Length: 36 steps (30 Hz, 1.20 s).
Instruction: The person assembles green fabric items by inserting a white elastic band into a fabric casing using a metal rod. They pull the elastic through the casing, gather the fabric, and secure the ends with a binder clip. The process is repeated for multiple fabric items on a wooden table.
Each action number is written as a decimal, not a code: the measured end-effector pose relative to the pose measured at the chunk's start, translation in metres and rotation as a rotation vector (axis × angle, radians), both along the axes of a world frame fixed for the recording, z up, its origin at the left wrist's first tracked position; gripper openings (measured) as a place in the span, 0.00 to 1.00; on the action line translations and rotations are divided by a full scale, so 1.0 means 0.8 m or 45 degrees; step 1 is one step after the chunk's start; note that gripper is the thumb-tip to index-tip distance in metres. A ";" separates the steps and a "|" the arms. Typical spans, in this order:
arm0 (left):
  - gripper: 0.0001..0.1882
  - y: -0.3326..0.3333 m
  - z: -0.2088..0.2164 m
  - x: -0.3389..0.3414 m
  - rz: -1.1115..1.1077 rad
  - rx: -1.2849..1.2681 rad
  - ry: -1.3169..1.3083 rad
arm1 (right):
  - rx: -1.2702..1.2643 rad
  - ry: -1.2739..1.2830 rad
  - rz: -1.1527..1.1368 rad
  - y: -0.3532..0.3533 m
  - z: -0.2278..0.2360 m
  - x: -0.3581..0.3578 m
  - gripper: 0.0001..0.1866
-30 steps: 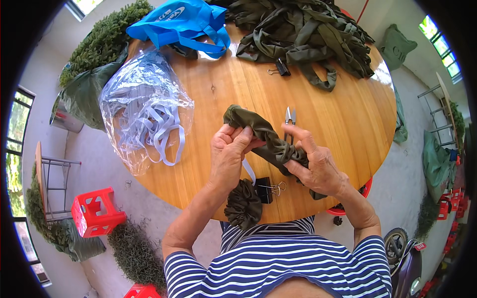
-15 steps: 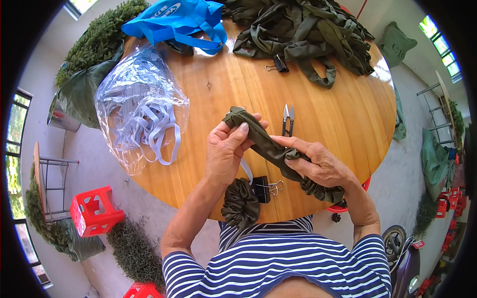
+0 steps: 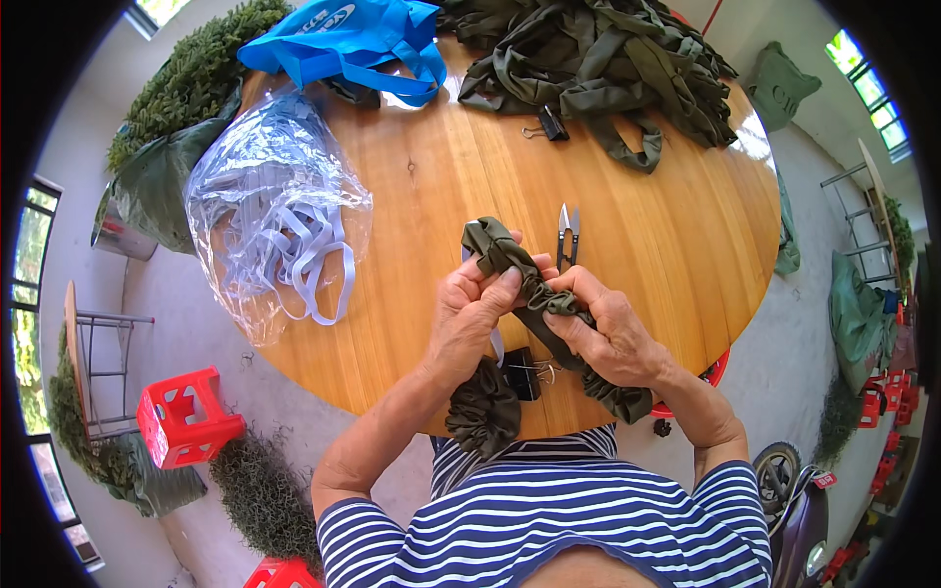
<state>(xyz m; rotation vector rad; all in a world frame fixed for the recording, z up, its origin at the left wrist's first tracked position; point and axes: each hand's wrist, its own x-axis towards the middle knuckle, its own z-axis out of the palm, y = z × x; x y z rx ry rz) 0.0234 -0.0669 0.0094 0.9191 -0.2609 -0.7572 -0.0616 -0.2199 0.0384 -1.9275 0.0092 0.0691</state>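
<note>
An olive-green fabric tube (image 3: 492, 245) is stretched between my two hands above the near part of the table. My left hand (image 3: 470, 318) is closed on it near its flat upper end, thumb on top. My right hand (image 3: 618, 338) pinches a ruffled stretch, and more gathered fabric (image 3: 619, 397) hangs below that hand. Beneath my hands, a black binder clip (image 3: 520, 374) lies by the table's near edge. Beside the clip rests a gathered green bunch (image 3: 484, 407), and a white elastic strip (image 3: 498, 345) shows above it. Small black-handled thread snips (image 3: 569, 237) lie just beyond my fingers.
A round wooden table (image 3: 421, 196) carries a clear plastic bag (image 3: 230, 196) of white elastic, a blue bag (image 3: 343, 49), a heap of green fabric strips (image 3: 608, 69) and another binder clip (image 3: 553, 124). A red stool (image 3: 189, 416) stands at left on the floor.
My hands have drawn closer together, the left moving right. The fabric between them has bunched into ruffles, and the gathered part below my right hand has shifted left.
</note>
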 end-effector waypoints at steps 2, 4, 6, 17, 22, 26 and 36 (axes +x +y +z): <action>0.18 -0.001 0.004 0.001 -0.021 -0.015 -0.017 | -0.107 -0.072 -0.020 0.000 -0.006 -0.002 0.11; 0.18 0.003 0.012 0.008 -0.087 -0.166 0.221 | -0.209 -0.144 -0.037 -0.002 -0.010 -0.004 0.11; 0.19 0.005 0.011 0.011 -0.086 -0.221 0.301 | -0.303 -0.159 -0.024 0.002 -0.011 -0.009 0.12; 0.17 -0.006 -0.002 -0.016 -0.044 0.030 0.079 | -0.159 -0.184 -0.132 0.008 -0.019 -0.008 0.13; 0.17 0.001 0.000 -0.001 -0.072 -0.037 0.198 | -0.226 -0.024 -0.093 0.006 -0.015 -0.004 0.16; 0.17 0.003 0.005 0.006 0.021 0.055 0.130 | -0.386 -0.218 -0.134 0.013 -0.002 -0.008 0.18; 0.11 0.002 0.041 0.014 0.143 -0.030 0.117 | -0.332 0.066 -0.041 -0.004 0.012 -0.018 0.10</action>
